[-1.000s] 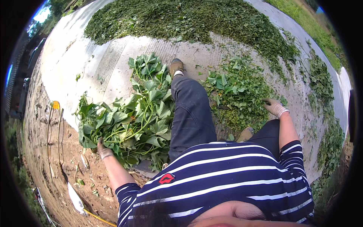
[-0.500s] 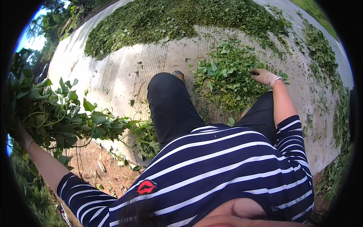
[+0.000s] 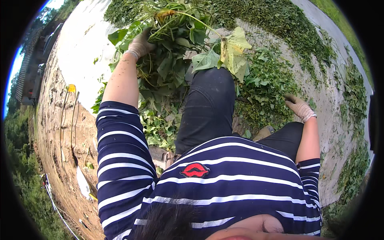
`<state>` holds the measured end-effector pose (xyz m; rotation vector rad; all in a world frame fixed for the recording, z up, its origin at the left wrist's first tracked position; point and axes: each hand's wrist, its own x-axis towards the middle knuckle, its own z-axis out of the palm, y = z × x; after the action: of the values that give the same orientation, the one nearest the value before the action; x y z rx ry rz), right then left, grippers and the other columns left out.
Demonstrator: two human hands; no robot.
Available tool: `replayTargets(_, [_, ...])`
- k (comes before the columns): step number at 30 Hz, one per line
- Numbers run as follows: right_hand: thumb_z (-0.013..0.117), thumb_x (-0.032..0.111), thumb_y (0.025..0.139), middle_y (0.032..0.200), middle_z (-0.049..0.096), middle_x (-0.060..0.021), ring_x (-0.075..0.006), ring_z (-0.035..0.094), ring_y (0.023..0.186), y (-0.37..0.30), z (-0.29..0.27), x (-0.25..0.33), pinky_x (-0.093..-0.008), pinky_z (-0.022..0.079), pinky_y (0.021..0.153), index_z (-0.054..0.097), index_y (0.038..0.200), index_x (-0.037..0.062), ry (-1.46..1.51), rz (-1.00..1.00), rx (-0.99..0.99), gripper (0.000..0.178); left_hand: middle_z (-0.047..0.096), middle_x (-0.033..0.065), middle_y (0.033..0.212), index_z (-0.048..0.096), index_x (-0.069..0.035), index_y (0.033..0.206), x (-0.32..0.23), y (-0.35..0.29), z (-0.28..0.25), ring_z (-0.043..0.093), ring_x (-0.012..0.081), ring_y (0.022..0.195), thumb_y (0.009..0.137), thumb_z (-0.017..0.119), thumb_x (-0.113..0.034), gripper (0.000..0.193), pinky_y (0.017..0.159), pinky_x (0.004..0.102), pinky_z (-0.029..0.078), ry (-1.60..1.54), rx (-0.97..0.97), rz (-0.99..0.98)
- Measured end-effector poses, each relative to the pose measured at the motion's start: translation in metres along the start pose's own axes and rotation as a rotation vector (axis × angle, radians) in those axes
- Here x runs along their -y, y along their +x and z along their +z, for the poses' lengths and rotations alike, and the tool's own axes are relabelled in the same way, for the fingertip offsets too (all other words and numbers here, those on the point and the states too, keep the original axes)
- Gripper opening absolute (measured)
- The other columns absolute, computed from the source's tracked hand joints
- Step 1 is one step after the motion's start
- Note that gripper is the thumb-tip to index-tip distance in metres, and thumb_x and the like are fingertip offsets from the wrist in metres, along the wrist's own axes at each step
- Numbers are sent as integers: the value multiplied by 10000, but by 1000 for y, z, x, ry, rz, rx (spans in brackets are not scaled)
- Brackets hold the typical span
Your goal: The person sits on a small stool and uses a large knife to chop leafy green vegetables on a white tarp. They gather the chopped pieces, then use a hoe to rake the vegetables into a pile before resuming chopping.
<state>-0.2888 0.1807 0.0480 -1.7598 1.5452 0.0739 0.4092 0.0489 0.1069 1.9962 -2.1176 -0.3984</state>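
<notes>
Two gloved hands (image 3: 141,45) — one gripped vine bundle (image 3: 166,58), two trousered knees (image 3: 212,90), one red lip-shaped patch (image 3: 195,170)

The left hand (image 3: 140,45), gloved, grips a bunch of leafy vines (image 3: 172,48) at its left side, in front of the bent left knee (image 3: 212,92). A yellowing leaf (image 3: 235,50) hangs at the bunch's right, above the knee. The right hand (image 3: 298,107), also gloved, is at the edge of a heap (image 3: 270,78) of green leaves, fingers apart; contact cannot be determined. A wider leaf layer (image 3: 276,20) covers the concrete (image 3: 82,44) beyond. Bare soil (image 3: 52,132) borders the slab at left. The striped shirt (image 3: 236,184) bears a red patch (image 3: 195,170).
</notes>
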Motion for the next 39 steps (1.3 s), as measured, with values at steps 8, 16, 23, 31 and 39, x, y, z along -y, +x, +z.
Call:
replayTargets(8, [634, 189, 938, 1236, 658, -188, -266, 634, 1146, -21, 14, -24, -345, 484, 1000, 550, 1366, 44, 135, 120, -50, 460, 635, 156, 1281, 529, -185, 1371, -64, -5, 178, 597, 334, 1198, 772, 747, -188, 637, 1007, 396, 486, 14, 368, -27])
replayTargets(16, [618, 184, 946, 1231, 659, -187, -265, 629, 1151, 2, 17, -19, -341, 484, 996, 527, 1382, 33, 156, 209, 45, 470, 652, 121, 1250, 540, -248, 1383, -59, 60, 50, 629, 355, 1117, 824, 643, -35, 608, 937, 452, 526, 406, 50, 87])
replayTargets(23, [622, 185, 940, 1224, 659, -188, -270, 631, 1147, 16, 18, -3, -345, 486, 994, 531, 1377, 37, 69, 222, 83, 470, 578, 78, 1334, 509, -213, 1377, -20, 43, 123, 551, 329, 1228, 805, 690, -116, 608, 1030, 496, 440, 451, -72, -21])
replayTargets(31, [630, 181, 935, 1249, 653, -190, -269, 631, 1172, 6, 21, -12, -351, 486, 1004, 531, 1370, 20, 74, 288, 87, 474, 588, 126, 1372, 463, -191, 1453, -15, -72, 303, 562, 331, 1251, 922, 618, -378, 584, 1029, 417, 458, -149, 529, -626])
replayTargets(39, [604, 125, 954, 1275, 627, -175, -256, 602, 1198, -1, 34, -34, -356, 467, 1035, 504, 1393, 15, 59, 320, 176, 463, 592, 85, 1395, 545, -176, 1416, -11, -67, 349, 567, 282, 1284, 933, 484, -606, 649, 1010, 421, 477, -181, 503, -1028])
